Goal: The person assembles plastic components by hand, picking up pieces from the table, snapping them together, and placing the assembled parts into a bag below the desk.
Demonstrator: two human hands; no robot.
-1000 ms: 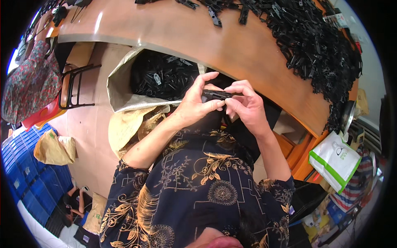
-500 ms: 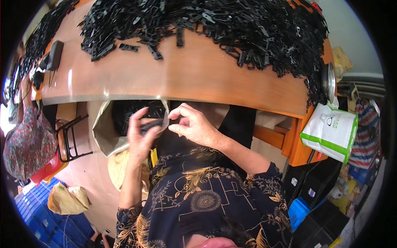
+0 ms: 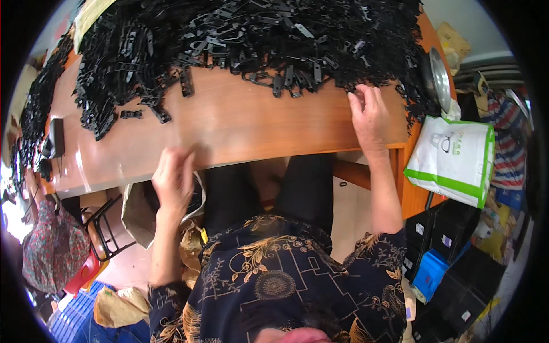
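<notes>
Black plastic parts (image 3: 286, 34), many of them slim and clip-like, lie in a broad heap across the far side of the wooden table (image 3: 269, 128). At the heap's near right edge, my right hand (image 3: 369, 117) has its thumb and fingertips drawn together on a black part. My left hand (image 3: 173, 180) hovers by the table's front edge with bent fingers. Motion blurs its fingertips, so whether anything is between them is hidden. Just below that hand hangs an opened pale bag (image 3: 137, 214), partly covered by the table and my hand.
A white and green bag (image 3: 449, 160) hangs at the table's right corner, near a round metal dish (image 3: 439, 80). Black boxes (image 3: 452, 228) and a blue bin (image 3: 430, 274) stand lower right. At far left another person in a patterned sleeve (image 3: 54, 246) sits by a second heap.
My hands, earlier close together over the bag, are now apart. The right has reached out to the heap; the left has moved left and no longer shows the dark part. The view has shifted.
</notes>
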